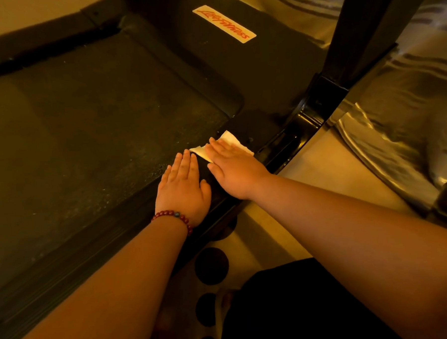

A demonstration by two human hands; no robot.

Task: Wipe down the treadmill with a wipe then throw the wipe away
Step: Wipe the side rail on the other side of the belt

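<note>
- The treadmill fills the left and middle of the view, its dark, speckled belt running from the lower left towards the motor cover at the top.
- The wipe, white and folded flat, lies on the right side rail near the front end of the belt, just short of the black upright post.
- The right hand lies flat on the wipe with straight fingers, pressing it to the rail; two white corners show past the fingertips.
- The left hand lies flat just beside the right one, fingers straight and together, palm down across the rail and belt edge, holding nothing.
- A bracelet of red beads circles the left wrist.
- A white label with red lettering sits on the motor cover.
- Pale floor borders the treadmill's right edge, and shiny striped fabric lies beyond it.
</note>
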